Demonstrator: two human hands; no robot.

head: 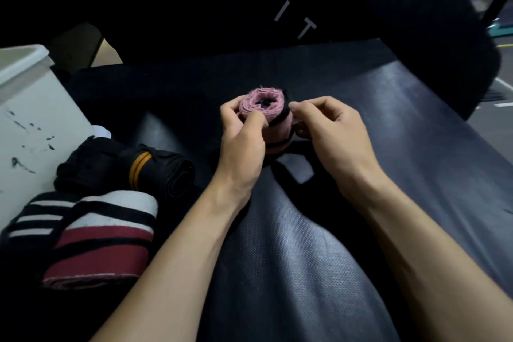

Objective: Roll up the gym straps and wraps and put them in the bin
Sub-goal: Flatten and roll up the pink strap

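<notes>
pink cloth wrap (263,111), rolled into a tight coil with its spiral end facing up; black stripes run round its side. it sits upright near the middle of the worktop (402,125), a black padded surface with a fine dimpled texture and a soft sheen.

left hand (241,141): fingers and thumb curled round the left side of the roll, gripping it.

right hand (333,130): fingertips pinching a black band at the roll's right upper edge, the other fingers curled beside the roll.

black tail of the wrap with a grey rectangular patch (297,168): lies flat on the worktop just below the roll, between the two wrists.

black wrap with two orange stripes (150,168): rolled, lying on its side at the left of the worktop, well apart from the pink roll.

red, white and black striped wrap (108,233): rolled, lying just in front of the orange-striped one and touching it.

a further black-and-white striped piece (39,219): beside the red roll on its left; whether it is a separate item cannot be told.

white plastic bin (30,125): at the far left edge, its outer wall marked with dark scuffs; its inside is not shown.

dark upright pad with pale letters "f i t" (280,8): behind the worktop.
</notes>
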